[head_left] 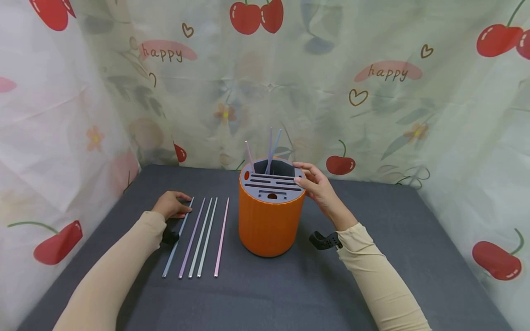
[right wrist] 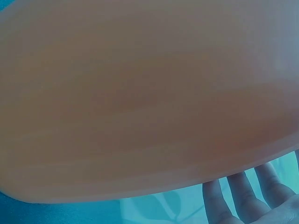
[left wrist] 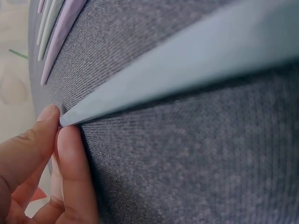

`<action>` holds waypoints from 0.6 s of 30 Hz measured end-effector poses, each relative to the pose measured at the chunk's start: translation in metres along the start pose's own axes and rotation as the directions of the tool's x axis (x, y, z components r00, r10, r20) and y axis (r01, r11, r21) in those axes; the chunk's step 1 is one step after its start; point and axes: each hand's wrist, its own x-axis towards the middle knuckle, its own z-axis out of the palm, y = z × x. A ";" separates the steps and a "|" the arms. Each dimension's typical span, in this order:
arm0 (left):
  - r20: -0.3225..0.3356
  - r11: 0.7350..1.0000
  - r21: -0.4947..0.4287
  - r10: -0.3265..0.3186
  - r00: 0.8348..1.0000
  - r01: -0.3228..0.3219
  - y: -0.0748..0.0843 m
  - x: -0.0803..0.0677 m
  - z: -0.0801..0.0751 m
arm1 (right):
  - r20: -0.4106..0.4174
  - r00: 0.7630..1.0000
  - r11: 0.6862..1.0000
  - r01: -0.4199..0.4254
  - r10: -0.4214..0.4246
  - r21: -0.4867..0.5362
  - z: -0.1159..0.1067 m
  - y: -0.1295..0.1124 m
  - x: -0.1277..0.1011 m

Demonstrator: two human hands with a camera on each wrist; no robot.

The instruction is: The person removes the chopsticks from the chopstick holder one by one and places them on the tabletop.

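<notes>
My left hand pinches the far tip of a light-blue chopstick between thumb and fingertips. In the left wrist view that chopstick lies along the grey cloth. To its right a purple chopstick, two whitish chopsticks and a pink chopstick lie roughly parallel. At the middle stands an upright orange utensil holder with a grey slotted top. My right hand grips its right rim, thumb on the top and fingers around the far side. Three chopsticks lean in its back opening.
A dark grey cloth covers the table. A patterned curtain with cherries hangs behind and on both sides. Black straps sit at both wrists, below beige sleeves.
</notes>
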 end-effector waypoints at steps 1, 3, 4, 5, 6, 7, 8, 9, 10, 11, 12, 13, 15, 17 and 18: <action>0.001 1.000 -0.001 0.003 1.000 -0.003 0.000 0.000 0.000 | 0.000 1.000 1.000 0.000 0.000 0.002 0.000 0.000 0.000; 0.004 1.000 -0.002 0.007 1.000 -0.007 -0.001 0.001 0.000 | -0.001 1.000 1.000 0.000 0.000 0.003 0.000 0.000 0.000; 0.008 1.000 -0.003 0.008 1.000 -0.008 -0.002 0.002 -0.001 | -0.001 1.000 1.000 -0.001 0.001 0.005 0.000 0.000 0.000; 0.015 1.000 -0.009 0.008 1.000 -0.008 -0.003 0.002 -0.002 | -0.002 1.000 1.000 -0.004 0.004 0.007 0.001 0.000 0.000; 0.022 1.000 -0.018 0.005 1.000 -0.004 -0.003 0.002 -0.003 | -0.002 1.000 1.000 -0.005 0.005 0.007 0.001 0.000 0.000; 0.029 1.000 -0.031 0.000 1.000 0.001 -0.003 0.002 -0.004 | -0.002 1.000 1.000 -0.007 0.007 0.008 0.001 0.000 0.001; 0.039 0.999 -0.051 0.000 0.999 0.002 -0.002 0.001 -0.006 | -0.001 1.000 1.000 -0.008 0.008 0.007 0.001 0.000 0.001; 0.054 0.997 -0.077 0.009 0.998 -0.005 0.000 0.000 -0.007 | 0.002 1.000 1.000 -0.009 0.009 0.005 0.001 0.000 0.001; 0.075 0.995 -0.098 0.025 0.997 -0.018 0.003 -0.003 -0.010 | 0.003 1.000 1.000 -0.008 0.008 0.005 0.001 0.000 0.001; 0.094 0.991 -0.128 0.049 0.994 -0.036 0.008 -0.006 -0.012 | 0.003 1.000 1.000 -0.007 0.007 0.006 0.001 0.000 0.001; 0.109 0.985 -0.162 0.083 0.991 -0.064 0.014 -0.009 -0.014 | 0.005 1.000 1.000 -0.007 0.007 0.006 0.001 0.000 0.001; 0.124 0.976 -0.190 0.127 0.984 -0.102 0.022 -0.012 -0.016 | 0.006 1.000 1.000 -0.006 0.006 0.006 0.001 0.000 0.001; 0.155 0.948 -0.259 0.228 0.961 -0.183 0.044 -0.023 -0.019 | 0.006 1.000 1.000 -0.005 0.005 0.008 0.001 -0.001 0.000; 0.162 0.909 -0.330 0.322 0.933 -0.256 0.070 -0.036 -0.019 | 0.004 1.000 1.000 -0.004 0.004 0.011 0.000 0.000 0.000; 0.158 0.885 -0.367 0.362 0.919 -0.286 0.084 -0.043 -0.018 | 0.004 1.000 1.000 -0.004 0.004 0.010 0.000 0.000 0.000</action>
